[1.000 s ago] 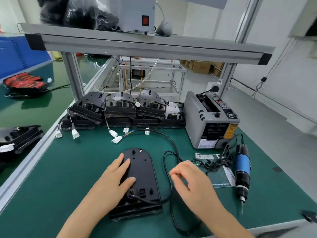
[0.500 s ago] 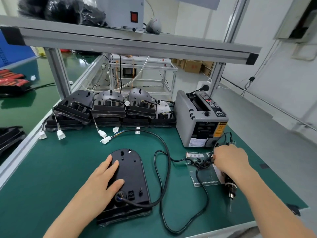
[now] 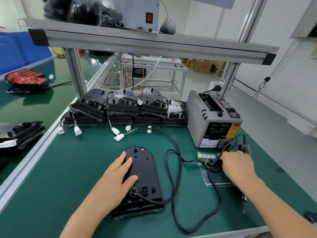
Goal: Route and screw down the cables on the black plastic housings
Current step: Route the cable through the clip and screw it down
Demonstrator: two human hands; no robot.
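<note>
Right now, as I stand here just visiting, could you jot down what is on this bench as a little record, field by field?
Worker: a person, two bare hands
Left hand: flat on the black housing, grip open
Right hand: lies over the electric screwdriver; grip hidden
Cable: leaves the housing's near end, loops loose on the green mat
Behind: stacked housings, grey machine
Screws driven: cannot tell

At centre, the housing (image 3: 145, 170) is matt black plastic, and its cable (image 3: 179, 169) is smooth and faintly glossy. The bench mat (image 3: 68, 177) is matt green. The frame (image 3: 154, 43) across the top is brushed metal. The screwdriver (image 3: 244, 201) tip, lower right, is bare metal.
</note>
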